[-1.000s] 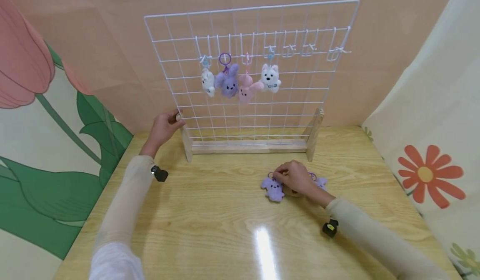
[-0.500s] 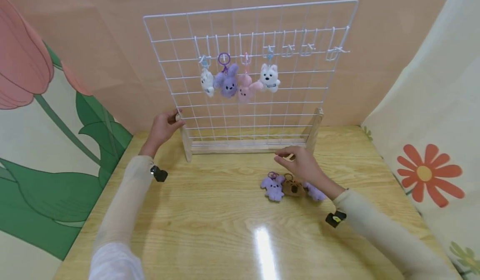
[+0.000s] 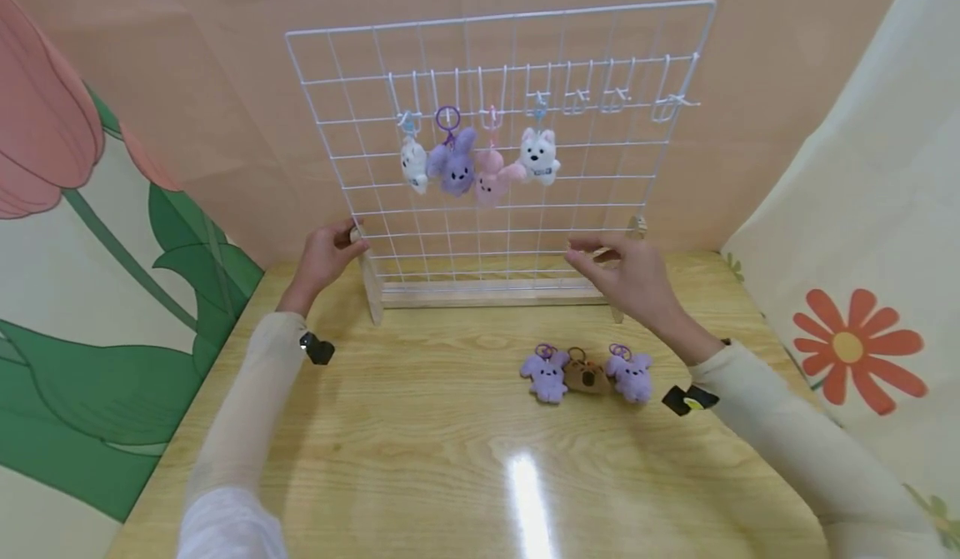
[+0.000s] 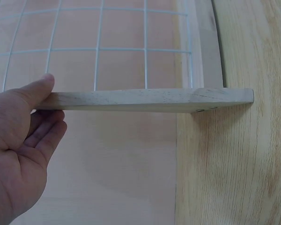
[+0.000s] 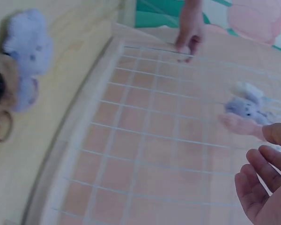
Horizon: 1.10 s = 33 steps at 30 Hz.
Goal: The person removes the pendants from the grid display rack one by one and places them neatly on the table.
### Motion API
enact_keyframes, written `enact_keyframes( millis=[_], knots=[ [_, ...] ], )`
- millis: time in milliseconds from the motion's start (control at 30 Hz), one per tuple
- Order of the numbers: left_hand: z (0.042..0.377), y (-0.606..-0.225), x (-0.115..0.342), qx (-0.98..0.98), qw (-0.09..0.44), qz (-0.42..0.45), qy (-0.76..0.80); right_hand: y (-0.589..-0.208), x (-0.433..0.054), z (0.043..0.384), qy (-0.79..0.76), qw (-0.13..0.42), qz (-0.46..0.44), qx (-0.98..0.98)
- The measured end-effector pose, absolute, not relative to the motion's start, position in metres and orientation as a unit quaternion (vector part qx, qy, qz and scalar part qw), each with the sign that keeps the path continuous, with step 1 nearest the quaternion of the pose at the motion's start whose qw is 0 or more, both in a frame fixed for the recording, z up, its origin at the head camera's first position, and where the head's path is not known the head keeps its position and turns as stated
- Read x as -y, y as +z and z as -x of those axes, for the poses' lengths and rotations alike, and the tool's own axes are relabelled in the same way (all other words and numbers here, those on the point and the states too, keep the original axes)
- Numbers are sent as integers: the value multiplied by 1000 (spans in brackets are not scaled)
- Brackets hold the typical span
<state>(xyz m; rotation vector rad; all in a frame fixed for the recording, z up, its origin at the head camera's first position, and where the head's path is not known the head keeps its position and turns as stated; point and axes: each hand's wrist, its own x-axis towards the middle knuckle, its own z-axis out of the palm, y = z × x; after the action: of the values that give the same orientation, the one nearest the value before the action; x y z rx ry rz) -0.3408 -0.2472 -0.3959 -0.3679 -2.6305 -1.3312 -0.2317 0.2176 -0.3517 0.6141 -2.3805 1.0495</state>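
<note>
Right now, your left hand (image 3: 324, 253) pinches the left wooden leg (image 4: 145, 98) near its top, with the thumb on one side and the fingers on the other. That leg helps hold up the white wire rack (image 3: 500, 17), which stands near the far edge of the table (image 3: 420, 426).

Your right hand (image 3: 633, 277) hovers before the rack, close to its right wooden leg (image 3: 637, 227). The thumb and fingers are bent a little and spread apart. The right wrist view is blurry, so you can't quite tell if the fingertips touch the wires.

Four toys hang from the rack: a white toy (image 3: 413, 165), a purple toy (image 3: 453, 167), a pink toy (image 3: 491, 180) and a white dog (image 3: 538, 157).

Toward the table's right edge lie a purple bunny (image 3: 548, 377), a brown toy (image 3: 587, 377) and a lilac toy (image 3: 632, 378), side by side in a row.
</note>
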Motion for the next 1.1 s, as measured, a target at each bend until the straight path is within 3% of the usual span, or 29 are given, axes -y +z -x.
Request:
enact_keyframes(
  millis=[400,1100],
  knots=[
    [339,-394,247,885,88,126,-440,-292,-209,235,381,264,-208,861],
    [340,-395,248,887,88,126,-435,-240,-188,278,409,232,-174,865]
  ],
)
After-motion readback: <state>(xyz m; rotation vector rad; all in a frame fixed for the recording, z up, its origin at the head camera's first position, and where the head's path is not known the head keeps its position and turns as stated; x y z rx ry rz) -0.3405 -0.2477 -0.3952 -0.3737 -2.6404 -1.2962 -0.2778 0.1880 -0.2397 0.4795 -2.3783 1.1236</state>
